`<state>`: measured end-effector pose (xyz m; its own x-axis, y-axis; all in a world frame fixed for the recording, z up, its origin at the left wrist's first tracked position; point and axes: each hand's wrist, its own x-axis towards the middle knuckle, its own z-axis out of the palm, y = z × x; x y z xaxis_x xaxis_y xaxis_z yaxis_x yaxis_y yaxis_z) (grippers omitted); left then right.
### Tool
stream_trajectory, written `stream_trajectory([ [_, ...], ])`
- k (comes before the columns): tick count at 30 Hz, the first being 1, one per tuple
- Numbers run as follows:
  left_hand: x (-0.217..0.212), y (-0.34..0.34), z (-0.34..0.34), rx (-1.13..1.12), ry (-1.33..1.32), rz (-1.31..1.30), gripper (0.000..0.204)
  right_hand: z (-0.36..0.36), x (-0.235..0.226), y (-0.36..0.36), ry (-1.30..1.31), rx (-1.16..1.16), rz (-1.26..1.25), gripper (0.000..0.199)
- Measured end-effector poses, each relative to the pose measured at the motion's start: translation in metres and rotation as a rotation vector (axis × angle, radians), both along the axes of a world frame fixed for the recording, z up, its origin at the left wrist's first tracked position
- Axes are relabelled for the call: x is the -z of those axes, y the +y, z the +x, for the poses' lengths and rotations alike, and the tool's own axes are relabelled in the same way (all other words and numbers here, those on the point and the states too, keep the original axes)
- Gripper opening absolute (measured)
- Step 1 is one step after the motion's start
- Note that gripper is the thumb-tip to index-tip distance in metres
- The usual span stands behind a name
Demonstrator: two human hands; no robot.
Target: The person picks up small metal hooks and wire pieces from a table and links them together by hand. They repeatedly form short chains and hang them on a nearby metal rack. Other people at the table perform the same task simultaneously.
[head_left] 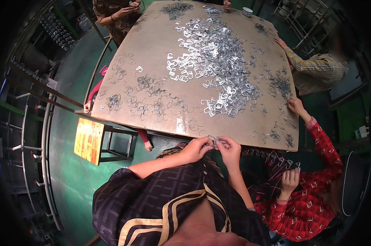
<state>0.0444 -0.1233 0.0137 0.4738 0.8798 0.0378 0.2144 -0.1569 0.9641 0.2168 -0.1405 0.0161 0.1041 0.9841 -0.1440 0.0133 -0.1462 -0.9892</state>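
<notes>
At the near edge of the table, my left hand (196,149) and my right hand (229,151) meet, fingers pinched together. Between the fingertips is a small silvery metal clip (212,139), mostly covered by the fingers. Beyond them, a large heap of shiny bent metal clips (212,53) spreads over the middle of the table (156,45). Thin dark wire pieces (144,82) lie in loose bunches left of the heap, and more wire pieces (280,85) lie along the right side. One clip (139,69) sits apart on the left.
To the right, a person in a red patterned sleeve (322,139) reaches onto the table, the other hand (290,180) holding a row of hooks. Another person in a checked shirt (316,71) sits beyond. A wooden stool (89,139) stands left. A white cup (247,11) is at the far edge.
</notes>
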Motion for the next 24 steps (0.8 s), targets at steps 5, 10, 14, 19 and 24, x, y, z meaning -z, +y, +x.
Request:
stream_trajectory([
  [5,0.002,0.003,-0.004,0.088,0.102,0.058,0.011,-0.006,0.0,-0.012,-0.156,0.026,0.122,0.014],
  [10,0.007,0.039,-0.048,0.021,0.297,0.343,0.016,-0.009,-0.001,-0.022,-0.236,0.047,0.194,0.014],
  [14,0.049,0.083,-0.089,-0.301,1.004,0.616,0.011,-0.006,0.004,-0.031,-0.236,0.066,0.207,0.014],
  [19,0.059,0.097,-0.096,-0.03,1.141,0.729,0.011,-0.003,0.013,-0.036,-0.217,0.075,0.179,0.016],
  [24,0.059,0.101,-0.099,0.039,1.139,0.787,0.011,-0.006,0.015,-0.038,-0.165,0.098,0.161,0.015],
])
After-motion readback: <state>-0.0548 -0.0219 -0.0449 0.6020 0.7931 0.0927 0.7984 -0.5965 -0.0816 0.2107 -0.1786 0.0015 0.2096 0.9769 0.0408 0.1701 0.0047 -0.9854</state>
